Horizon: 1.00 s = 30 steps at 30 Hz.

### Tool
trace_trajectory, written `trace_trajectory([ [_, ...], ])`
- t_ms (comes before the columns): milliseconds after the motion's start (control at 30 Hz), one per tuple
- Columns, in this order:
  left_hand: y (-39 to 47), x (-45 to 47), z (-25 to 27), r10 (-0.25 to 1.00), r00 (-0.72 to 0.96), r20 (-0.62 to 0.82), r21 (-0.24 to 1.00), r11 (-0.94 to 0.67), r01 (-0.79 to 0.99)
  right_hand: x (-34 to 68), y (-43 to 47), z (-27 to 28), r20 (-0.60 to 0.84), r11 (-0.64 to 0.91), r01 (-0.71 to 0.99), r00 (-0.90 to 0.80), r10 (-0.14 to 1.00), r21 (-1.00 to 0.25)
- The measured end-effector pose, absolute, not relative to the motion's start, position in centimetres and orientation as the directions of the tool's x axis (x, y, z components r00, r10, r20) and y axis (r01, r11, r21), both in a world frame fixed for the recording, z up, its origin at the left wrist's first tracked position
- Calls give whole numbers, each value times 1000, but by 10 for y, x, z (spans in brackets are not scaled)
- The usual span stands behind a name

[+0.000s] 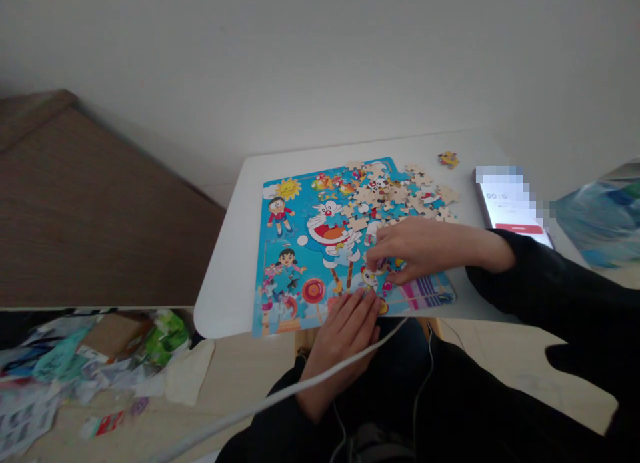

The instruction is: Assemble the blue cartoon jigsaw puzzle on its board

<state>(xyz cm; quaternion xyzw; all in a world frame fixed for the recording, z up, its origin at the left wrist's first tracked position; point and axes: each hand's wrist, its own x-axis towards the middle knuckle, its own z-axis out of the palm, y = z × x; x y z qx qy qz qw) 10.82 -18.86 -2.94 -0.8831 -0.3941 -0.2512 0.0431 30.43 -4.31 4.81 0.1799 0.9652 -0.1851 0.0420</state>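
A blue cartoon jigsaw puzzle (295,236) lies on the white table, with some pieces fitted and parts of its picture covered. My left hand (345,333) rests with fingers stretched flat on the puzzle's near edge. Just to its upper right, my right hand (413,246) reaches down onto the board, fingers curled and thumb bent toward them. Whatever is between those fingertips is too small and partly hidden to make out. Loose puzzle pieces (395,195), many with bare wood backs up, are heaped on the board's far right part and spill onto the table.
A phone (515,209) with a lit screen lies at the table's right. One colourful piece (449,159) sits apart at the back of the white table (225,269). A white cable (280,396) crosses in front of my left forearm. Bags and a cardboard box (115,336) clutter the lower left.
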Motion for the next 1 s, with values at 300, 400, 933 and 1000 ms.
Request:
trace_trajectory([
  [300, -187, 109, -27, 683, 549, 481, 163, -685, 710, 320, -32, 53, -152, 872, 476, -875, 459, -109],
  [400, -188, 110, -28, 685, 549, 479, 161, -683, 712, 319, -31, 53, -175, 849, 499, -864, 472, -175],
  [933, -188, 112, -30, 695, 541, 473, 162, -672, 723, 304, -28, 29, -34, 775, 236, -963, 268, -587],
  [1000, -188, 113, -29, 694, 540, 477, 162, -673, 722, 304, -28, 28, -27, 780, 217, -968, 249, -587],
])
